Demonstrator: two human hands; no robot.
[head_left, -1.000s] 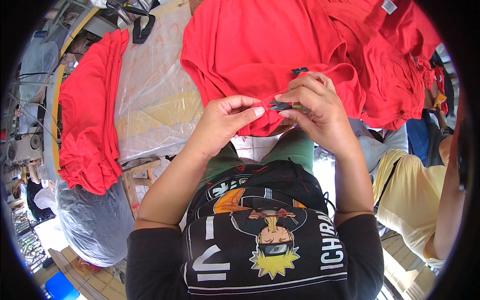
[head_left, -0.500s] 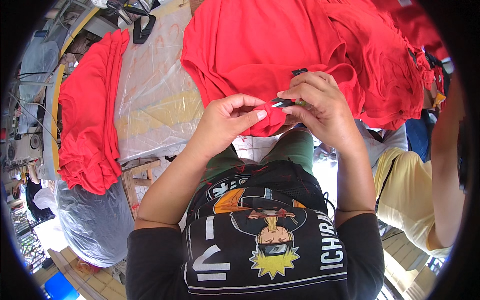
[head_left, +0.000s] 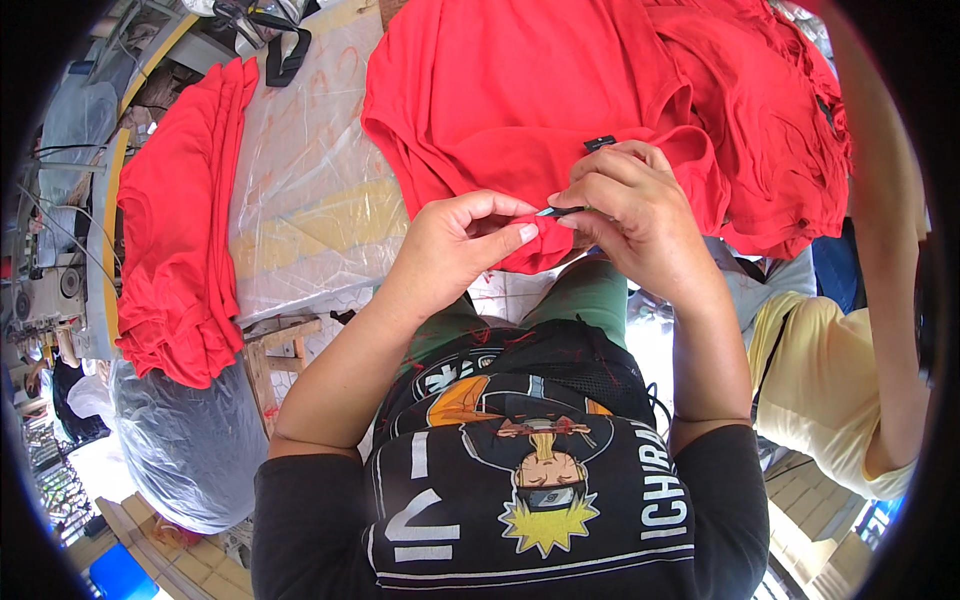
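A red garment lies spread over the table's near edge in front of me. My left hand pinches its near edge between thumb and fingers. In my right hand is a pair of thread snips, held with the tips pointing left at the cloth, close to my left fingertips. The blades look closed together, and most of the snips' body is hidden by my fingers. A small black label shows on the garment just beyond my right hand.
Folded red garments hang over the table's left side, beside the plastic-covered tabletop. More red cloth is heaped at the right. A person in a yellow top is close at my right, one arm reaching forward. A plastic-wrapped bundle stands lower left.
The snips' blades, apart before, have come together at the cloth as my right fingers squeezed. At the right, the other person's arm has moved forward and some red cloth there has shifted.
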